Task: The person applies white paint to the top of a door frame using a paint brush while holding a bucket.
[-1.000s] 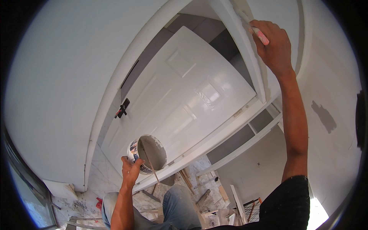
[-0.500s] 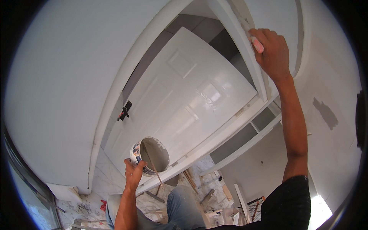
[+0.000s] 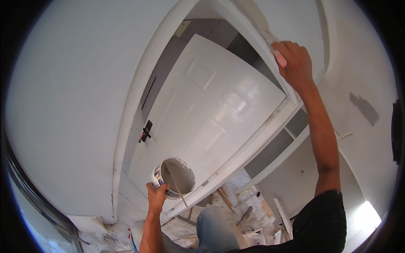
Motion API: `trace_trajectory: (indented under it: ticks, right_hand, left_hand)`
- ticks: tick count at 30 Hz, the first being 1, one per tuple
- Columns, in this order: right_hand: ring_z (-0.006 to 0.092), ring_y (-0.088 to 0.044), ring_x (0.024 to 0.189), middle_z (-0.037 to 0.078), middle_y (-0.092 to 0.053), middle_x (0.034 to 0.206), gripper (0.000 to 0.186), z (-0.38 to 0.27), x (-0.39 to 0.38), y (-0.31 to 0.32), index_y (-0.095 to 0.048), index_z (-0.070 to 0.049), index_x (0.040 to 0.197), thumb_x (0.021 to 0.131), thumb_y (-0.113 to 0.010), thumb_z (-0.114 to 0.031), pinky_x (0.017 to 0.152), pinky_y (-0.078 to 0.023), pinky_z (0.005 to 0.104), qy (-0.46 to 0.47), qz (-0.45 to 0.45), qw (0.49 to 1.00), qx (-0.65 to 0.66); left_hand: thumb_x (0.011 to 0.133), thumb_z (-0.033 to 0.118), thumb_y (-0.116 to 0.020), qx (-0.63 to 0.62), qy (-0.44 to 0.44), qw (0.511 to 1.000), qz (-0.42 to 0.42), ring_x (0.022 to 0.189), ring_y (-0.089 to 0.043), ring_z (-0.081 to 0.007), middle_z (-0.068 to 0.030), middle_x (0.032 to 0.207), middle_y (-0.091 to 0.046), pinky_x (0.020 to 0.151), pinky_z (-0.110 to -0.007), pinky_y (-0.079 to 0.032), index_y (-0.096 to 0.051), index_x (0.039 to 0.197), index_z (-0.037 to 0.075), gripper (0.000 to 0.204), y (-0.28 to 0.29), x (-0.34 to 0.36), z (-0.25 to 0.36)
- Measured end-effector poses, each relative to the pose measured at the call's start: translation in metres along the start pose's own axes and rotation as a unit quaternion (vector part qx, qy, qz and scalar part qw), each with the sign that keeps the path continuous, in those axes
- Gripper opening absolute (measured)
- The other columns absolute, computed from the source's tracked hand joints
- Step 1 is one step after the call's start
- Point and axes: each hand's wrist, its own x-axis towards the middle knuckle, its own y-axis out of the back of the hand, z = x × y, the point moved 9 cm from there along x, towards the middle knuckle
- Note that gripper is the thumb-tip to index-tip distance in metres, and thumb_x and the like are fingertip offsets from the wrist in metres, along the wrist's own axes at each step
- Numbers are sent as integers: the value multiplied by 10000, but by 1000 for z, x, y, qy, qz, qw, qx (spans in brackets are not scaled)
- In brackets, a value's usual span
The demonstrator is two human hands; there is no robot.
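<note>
My left hand [image 3: 157, 197] grips the side of a white bucket [image 3: 157, 177] with coloured print, its thumb near the rim. A thin stick [image 3: 180, 195] leans out over the bucket's edge; greyish-white residue coats the inside wall. High on the right, my right hand [image 3: 295, 67] is closed round a hand tool with a pinkish handle end [image 3: 280, 59]. Its working end lies mostly behind my fingers, against the wall strip beside the white door frame [image 3: 253, 36]. A greyish, damp-looking band [image 3: 255, 17] runs along that strip. I cannot tell whether the tool is a brush or a scraper.
A white panelled door [image 3: 202, 114] with a black handle [image 3: 146, 131] stands within the frame. Wood scraps [image 3: 244, 215] and debris litter the floor beyond my knees [image 3: 213, 223]. A grey patch [image 3: 364, 109] marks the right wall. A board [image 3: 86, 223] lies low at left.
My right hand with the tool has slid down along the frame toward its corner. The whole view has shifted and turned slightly; my left hand still holds the bucket.
</note>
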Motion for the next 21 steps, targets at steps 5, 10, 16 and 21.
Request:
trace_trajectory:
  ticks: [5,10,16,21]
  right_hand:
    - [242,-633,916,48,-672,1030,320,30,-40,6,-664,-132,1120,818,-746,-66,769,-467,367,-25,16,999,20]
    - [224,-629,927,25,-668,1014,320,19,-26,20,-664,-145,1114,813,-728,-56,796,-488,362,4,139,985,100]
    - [258,-641,910,54,-686,1036,244,61,-87,-10,-681,-127,1102,863,-704,-83,800,-505,380,-133,78,986,57]
    - [282,-671,940,86,-703,1035,203,108,-163,-25,-684,-97,1106,904,-703,-104,850,-531,374,-294,162,919,205]
  left_hand:
    - [693,400,-776,-3,3,1000,10,762,-561,-195,-143,956,-550,577,-325,-486,-425,1111,-36,698,-2,-4,10]
    - [692,417,-766,4,17,1000,14,808,-573,-215,-154,1017,-546,594,-332,-496,-409,1164,-33,744,6,-3,2]
    - [704,407,-749,26,50,998,4,994,-568,-272,-187,1145,-532,696,-405,-526,-390,1237,-21,772,-3,-2,1]
    - [731,372,-728,35,69,997,19,1022,-566,-298,-201,1179,-529,736,-444,-534,-387,1251,-28,739,1,1,-9]
